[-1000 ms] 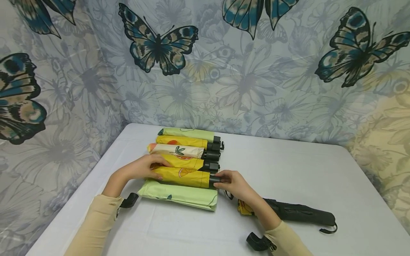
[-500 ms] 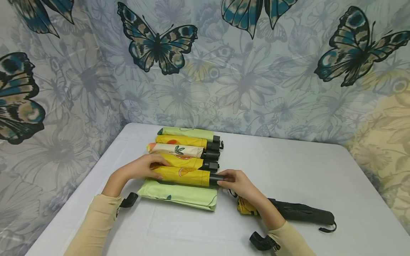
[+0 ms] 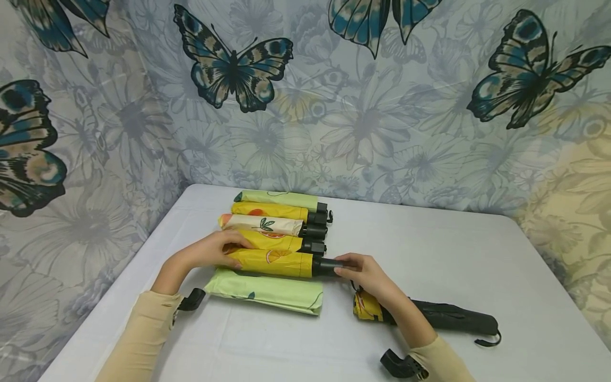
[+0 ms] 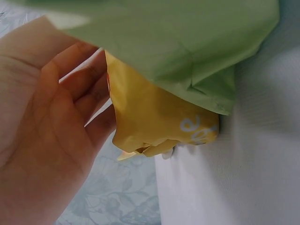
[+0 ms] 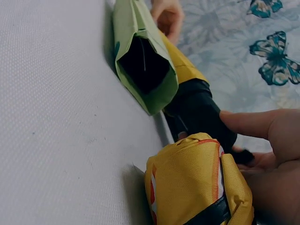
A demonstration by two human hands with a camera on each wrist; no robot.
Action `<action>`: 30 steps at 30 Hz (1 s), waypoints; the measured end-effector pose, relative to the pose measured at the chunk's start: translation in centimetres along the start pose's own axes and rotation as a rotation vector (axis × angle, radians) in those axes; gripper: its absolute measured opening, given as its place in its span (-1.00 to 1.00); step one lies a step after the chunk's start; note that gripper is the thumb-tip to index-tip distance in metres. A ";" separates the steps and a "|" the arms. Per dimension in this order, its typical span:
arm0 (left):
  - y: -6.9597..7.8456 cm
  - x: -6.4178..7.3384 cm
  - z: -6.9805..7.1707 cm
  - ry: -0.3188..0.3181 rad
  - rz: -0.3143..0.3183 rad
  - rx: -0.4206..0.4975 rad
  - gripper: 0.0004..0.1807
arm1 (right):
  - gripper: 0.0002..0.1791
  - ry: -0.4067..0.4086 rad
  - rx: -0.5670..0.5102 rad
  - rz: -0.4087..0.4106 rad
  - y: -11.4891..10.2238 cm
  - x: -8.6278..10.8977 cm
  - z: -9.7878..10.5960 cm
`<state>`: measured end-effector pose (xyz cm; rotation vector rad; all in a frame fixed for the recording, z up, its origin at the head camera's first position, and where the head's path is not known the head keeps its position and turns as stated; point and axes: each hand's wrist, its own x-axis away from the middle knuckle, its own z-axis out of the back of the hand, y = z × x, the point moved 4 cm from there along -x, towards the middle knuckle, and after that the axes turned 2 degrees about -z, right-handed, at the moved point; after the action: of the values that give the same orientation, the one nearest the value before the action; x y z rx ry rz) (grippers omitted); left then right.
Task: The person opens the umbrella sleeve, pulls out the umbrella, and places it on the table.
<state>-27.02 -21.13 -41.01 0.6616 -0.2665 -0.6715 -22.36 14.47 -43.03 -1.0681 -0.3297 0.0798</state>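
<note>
A folding umbrella in a yellow cover (image 3: 277, 263) with an orange-slice print lies across the row, its black handle (image 3: 326, 267) sticking out on the right. My left hand (image 3: 215, 250) holds the left end of that cover, thumb on the near side and fingers over the far side. At the other end, my right hand (image 3: 363, 273) pinches the black handle between thumb and fingers. In the right wrist view, a green umbrella cover (image 5: 145, 101) shows a dark open mouth beside the handle (image 5: 201, 112). The left wrist view shows the yellow cover (image 4: 159, 112) partly behind the green one.
Behind lie more covered umbrellas: a yellow one (image 3: 274, 241), a cream one (image 3: 272, 225), another yellow one (image 3: 272, 210) and a green one (image 3: 279, 198). A black folded umbrella with a yellow end (image 3: 453, 317) lies under my right forearm. Butterfly-print cloth hangs behind the white table (image 3: 267, 345).
My right hand has moved right with the black handle, and more of it shows outside the yellow cover. My left hand has stayed in place on the cover.
</note>
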 end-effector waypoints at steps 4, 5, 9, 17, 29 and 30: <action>0.0 0.0 0.0 -0.003 0.002 -0.002 -0.50 | -0.55 0.000 -0.045 -0.028 -0.1 0.3 0.3; 0.0 0.0 0.0 -0.005 0.003 -0.003 -0.50 | -0.54 -0.002 -0.053 -0.033 -0.1 0.4 0.4; 0.1 0.1 0.0 -0.007 0.009 -0.005 -0.50 | -0.51 -0.008 -0.076 -0.055 0.0 0.7 0.6; 0.3 0.1 -0.1 -0.008 -0.008 0.015 -0.49 | -0.47 0.014 -0.104 -0.091 0.8 1.1 1.2; 0.1 0.1 0.0 0.000 -0.008 0.031 -0.52 | -0.49 0.054 -0.164 -0.127 1.4 1.7 2.1; 0.1 0.2 0.0 0.003 -0.007 0.040 -0.53 | -0.49 0.058 -0.169 -0.128 1.4 1.7 2.2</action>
<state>-26.84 -21.15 -40.93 0.7020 -0.2754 -0.6732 -21.26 17.37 -42.91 -1.2117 -0.3567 -0.0951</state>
